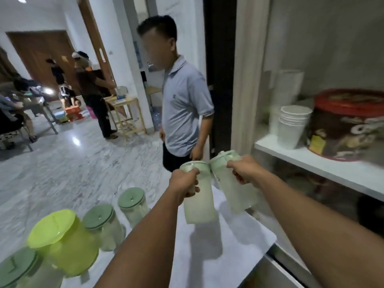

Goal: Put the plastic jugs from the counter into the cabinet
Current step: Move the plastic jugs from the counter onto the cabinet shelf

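Observation:
My left hand [185,183] grips the handle of a translucent jug with a pale green lid [199,204], held upright above the white counter [228,246]. My right hand [245,170] holds a second, similar jug [239,190], tilted toward the cabinet; the two lids touch. Three more green-lidded jugs [134,205] [104,225] [18,269] and a lime-green jug [62,240] stand along the counter's left edge. The open cabinet's white shelf [332,171] lies to the right.
On the shelf sit stacked white cups [293,125], a taller white container [287,88] and a large red-lidded round tin [349,125]. A person in a grey polo [185,109] stands just beyond the counter. Other people, tables and a wooden stand are farther back left.

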A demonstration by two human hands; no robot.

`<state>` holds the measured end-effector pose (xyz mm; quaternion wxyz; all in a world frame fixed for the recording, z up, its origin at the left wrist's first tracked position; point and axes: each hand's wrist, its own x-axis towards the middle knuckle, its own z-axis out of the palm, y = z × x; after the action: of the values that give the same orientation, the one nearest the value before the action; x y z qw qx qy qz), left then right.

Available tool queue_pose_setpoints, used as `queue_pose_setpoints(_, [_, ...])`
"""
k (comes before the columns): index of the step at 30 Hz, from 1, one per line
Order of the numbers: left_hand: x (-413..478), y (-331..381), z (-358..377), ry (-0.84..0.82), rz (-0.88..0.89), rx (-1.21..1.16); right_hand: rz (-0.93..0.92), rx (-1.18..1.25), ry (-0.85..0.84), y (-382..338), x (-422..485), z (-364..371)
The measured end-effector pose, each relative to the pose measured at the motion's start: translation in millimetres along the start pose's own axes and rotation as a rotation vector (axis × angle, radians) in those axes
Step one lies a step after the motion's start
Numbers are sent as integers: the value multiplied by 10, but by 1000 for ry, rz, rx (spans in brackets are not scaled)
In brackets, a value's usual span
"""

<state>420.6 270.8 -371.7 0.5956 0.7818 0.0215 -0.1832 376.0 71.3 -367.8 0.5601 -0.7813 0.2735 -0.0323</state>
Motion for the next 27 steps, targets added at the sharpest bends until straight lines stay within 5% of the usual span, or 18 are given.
queue_pose_setpoints(6, [-1249,-1,380,-335,100,140,10,-45,173,344,-1781,-935])
queue_pose_setpoints(15, [-3165,751,1983,-998,287,512,373,-203,264,653,-4351,-3162])
queue_pose_setpoints(19, [-4084,1171,2881,-1188,444,479,389,-201,524,646,-5303,-4094])
queue_pose_setpoints(27, [-5029,1594,4830,-1015,710,-27,-56,5,1265,1163,-5586,-5541])
